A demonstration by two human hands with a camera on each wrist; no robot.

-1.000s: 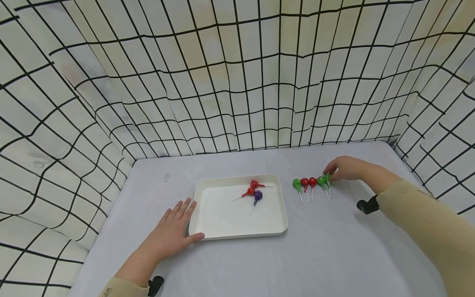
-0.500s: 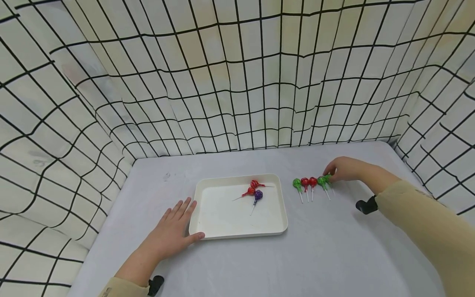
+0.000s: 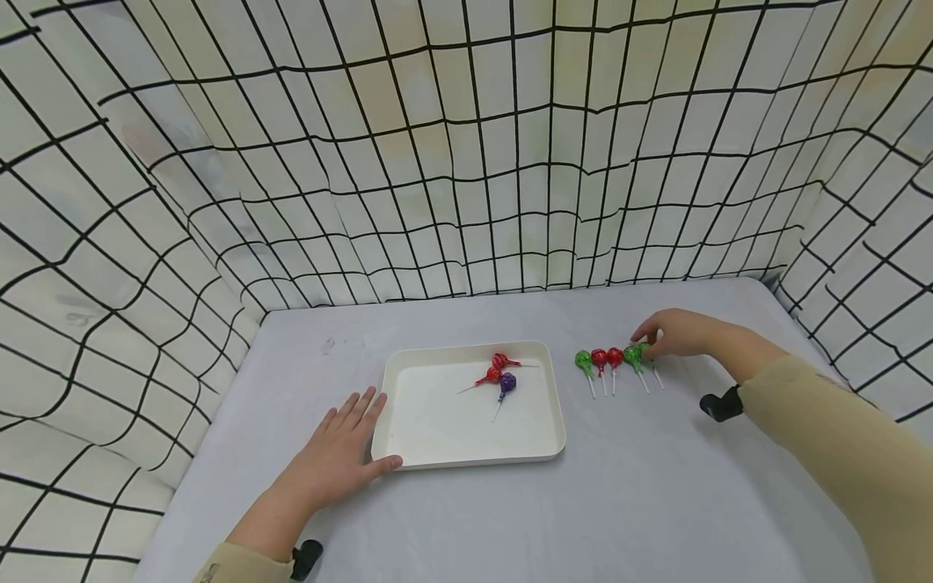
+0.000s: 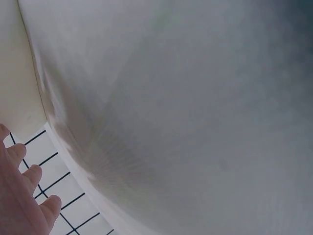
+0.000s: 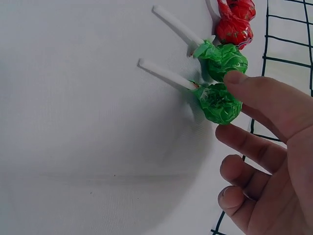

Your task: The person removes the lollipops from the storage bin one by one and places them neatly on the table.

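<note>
My right hand [image 3: 678, 333] is at the right end of a row of lollipops on the table. In the right wrist view, its thumb and index finger pinch the wrapped head of the end green lollipop [image 5: 220, 104], whose white stick points away from the palm. Close beside it lies another green lollipop [image 5: 226, 62]. Two red lollipops [image 3: 599, 359] and a green lollipop [image 3: 583, 361] continue the row leftward. My left hand [image 3: 337, 450] rests flat, fingers spread, at the left edge of the white tray [image 3: 437, 441]. Only its fingertips [image 4: 33, 176] show in the left wrist view.
Inside the tray, toward its back right, lie two red lollipops [image 3: 492, 375] and a purple lollipop [image 3: 507, 384]. A white cloth covers the table [image 3: 481, 522]. White walls with a black grid [image 3: 503, 162] stand behind and at both sides.
The end green lollipop's stick has swung to the right, away from the neighbouring green one. My right hand has shifted only slightly; the left hand and the tray stay put.
</note>
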